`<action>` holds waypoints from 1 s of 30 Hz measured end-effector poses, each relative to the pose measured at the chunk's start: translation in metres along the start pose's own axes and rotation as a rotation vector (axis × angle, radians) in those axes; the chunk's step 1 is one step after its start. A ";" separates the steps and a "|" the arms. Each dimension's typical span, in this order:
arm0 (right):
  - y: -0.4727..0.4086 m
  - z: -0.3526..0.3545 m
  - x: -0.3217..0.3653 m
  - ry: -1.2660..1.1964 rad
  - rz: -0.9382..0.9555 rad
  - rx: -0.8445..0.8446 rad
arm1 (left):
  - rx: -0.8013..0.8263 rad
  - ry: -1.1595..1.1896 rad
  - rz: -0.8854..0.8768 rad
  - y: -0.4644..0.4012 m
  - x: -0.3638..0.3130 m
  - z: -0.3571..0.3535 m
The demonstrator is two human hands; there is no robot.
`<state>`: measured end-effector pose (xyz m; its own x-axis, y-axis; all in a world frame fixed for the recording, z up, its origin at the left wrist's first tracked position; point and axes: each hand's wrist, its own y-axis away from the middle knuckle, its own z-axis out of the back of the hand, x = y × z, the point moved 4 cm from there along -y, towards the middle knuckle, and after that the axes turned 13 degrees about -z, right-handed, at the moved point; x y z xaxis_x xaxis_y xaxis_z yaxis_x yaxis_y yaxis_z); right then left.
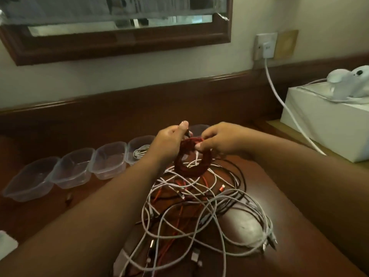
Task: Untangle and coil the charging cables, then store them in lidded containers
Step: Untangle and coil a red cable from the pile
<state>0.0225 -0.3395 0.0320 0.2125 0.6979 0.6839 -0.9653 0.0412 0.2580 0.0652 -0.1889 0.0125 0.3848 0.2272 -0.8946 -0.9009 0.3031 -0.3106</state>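
left hand [169,141] grips red cable coil [192,159] | right hand [217,139] pinches coil's top | tangled cables [199,206] lie below grip

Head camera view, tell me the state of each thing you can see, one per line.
Red cable: coiled, held up by both hands.
Left hand: gripping the coil.
Right hand: pinching the coil.
Cable pile: tangled on the table.
Containers: lidless; one holds a white cable.

The single head view looks forward and down, close over the wooden table [299,226], facing the wall.
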 end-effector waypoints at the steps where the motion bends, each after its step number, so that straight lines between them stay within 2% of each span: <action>1: -0.011 0.007 -0.003 -0.053 -0.017 -0.009 | -0.023 -0.006 -0.002 -0.010 0.005 0.002; 4: -0.043 0.030 -0.017 -0.248 -0.077 -0.127 | -0.064 -0.083 -0.034 -0.032 0.029 0.006; 6: -0.063 0.043 -0.027 -0.287 -0.063 -0.323 | 0.051 -0.327 -0.114 -0.040 0.047 0.004; 8: -0.081 0.047 -0.034 -0.142 -0.005 -0.541 | 0.185 -0.572 -0.191 -0.045 0.060 -0.004; 10: -0.098 0.038 -0.037 0.072 0.074 -0.649 | 0.266 -0.741 -0.235 -0.047 0.067 -0.012; 14: -0.125 0.013 -0.038 0.495 0.234 -0.607 | 0.325 -0.959 -0.330 -0.050 0.074 -0.018; 17: -0.136 0.002 -0.040 0.661 0.313 -0.603 | 0.339 -1.000 -0.372 -0.051 0.075 -0.017; 22: -0.151 -0.005 -0.049 0.758 0.244 -0.527 | 0.344 -0.964 -0.379 -0.047 0.075 -0.013; 26: -0.157 -0.001 -0.052 0.702 0.069 -0.390 | 0.355 -0.913 -0.359 -0.042 0.073 -0.009; 30: -0.146 -0.004 -0.049 0.653 0.009 -0.296 | 0.367 -0.870 -0.332 -0.035 0.071 -0.006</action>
<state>0.1525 -0.3768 -0.0417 0.1597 0.9807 0.1129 -0.9869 0.1613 -0.0047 0.1232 -0.1889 -0.0421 0.7506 0.6332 -0.1887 -0.6602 0.7075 -0.2521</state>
